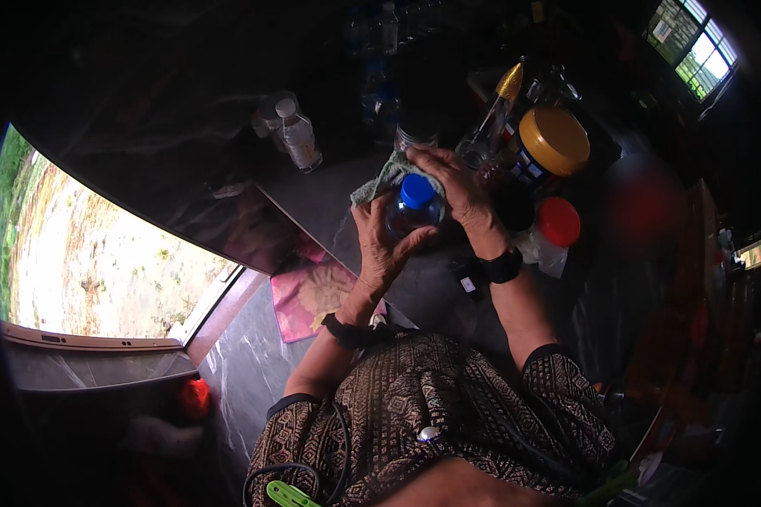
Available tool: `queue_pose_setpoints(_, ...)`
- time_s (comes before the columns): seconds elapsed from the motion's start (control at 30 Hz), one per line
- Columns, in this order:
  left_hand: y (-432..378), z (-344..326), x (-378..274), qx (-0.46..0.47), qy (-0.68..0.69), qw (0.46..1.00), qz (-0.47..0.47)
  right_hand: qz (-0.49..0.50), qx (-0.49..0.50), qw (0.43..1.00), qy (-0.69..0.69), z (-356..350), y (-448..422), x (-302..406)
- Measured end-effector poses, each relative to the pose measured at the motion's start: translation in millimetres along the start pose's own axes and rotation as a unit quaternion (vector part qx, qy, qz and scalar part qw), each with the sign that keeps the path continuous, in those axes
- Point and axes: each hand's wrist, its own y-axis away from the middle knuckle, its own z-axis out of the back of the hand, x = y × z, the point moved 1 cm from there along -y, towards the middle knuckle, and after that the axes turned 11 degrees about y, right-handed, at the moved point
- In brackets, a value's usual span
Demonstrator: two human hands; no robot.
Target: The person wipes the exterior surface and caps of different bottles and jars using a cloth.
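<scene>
A clear plastic bottle with a blue cap [417,191] is upright in front of me, between my hands. My left hand [383,244] grips its near left side, thumb across the front. A grey-green cloth [393,170] lies around the bottle's far side, and my right hand [447,177] presses it there. The bottle's lower part is hidden from this steep view. Just beyond stands a clear container [415,136], partly covered by the cloth and my right hand.
A white-capped bottle [299,138] stands at left on the dark tabletop [330,184]. To the right are a yellow-lidded jar [555,141], a red-lidded jar [558,222] and a gold-topped glass bottle [509,83]. Several more bottles [388,32] stand at the back. A pink patterned cloth [311,295] lies lower left.
</scene>
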Motion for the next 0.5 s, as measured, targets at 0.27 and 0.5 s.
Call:
queue_pose_setpoints(0.27, -3.4, -5.6, -4.4, 0.026, -0.037, 0.997, -0.069, -0.012, -0.059, 0.996, 0.070, -37.3, 84.8, -105.6)
queue_pose_setpoints(0.5, -7.9, 6.7, 9.2, 0.010, -0.003, 0.998, -0.067, 0.048, -0.044, 0.996, -0.056, -30.3, 66.2, -19.6)
